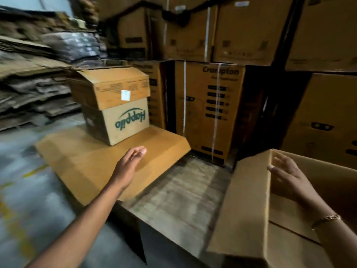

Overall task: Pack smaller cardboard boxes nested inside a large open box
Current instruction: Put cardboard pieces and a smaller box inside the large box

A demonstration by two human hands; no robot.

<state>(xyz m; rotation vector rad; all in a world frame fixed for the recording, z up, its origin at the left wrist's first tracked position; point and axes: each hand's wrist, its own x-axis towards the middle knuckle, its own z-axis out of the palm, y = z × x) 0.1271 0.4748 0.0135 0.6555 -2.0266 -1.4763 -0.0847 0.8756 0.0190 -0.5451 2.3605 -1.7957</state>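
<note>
A large open cardboard box (pixel 249 206) stands at the lower right, its near flap upright. My right hand (pixel 287 176) is over its rim with the thumb against the flap's top edge and the fingers inside, loosely spread. A smaller box (pixel 127 120) printed "Happilo" upside down sits on a flat cardboard sheet (pixel 87 163) to the left. On top of it rests another small box (pixel 112 86) with its flaps open. My left hand (pixel 131 163) hovers open above the sheet, reaching toward the Happilo box without touching it.
Tall stacked cartons (pixel 208 111) marked "Crompton" form a wall behind. Piles of flattened cardboard (pixel 32 89) lie at the far left. A worn wooden surface (pixel 179 198) lies between the sheet and the big box, with grey floor (pixel 23 200) to the left.
</note>
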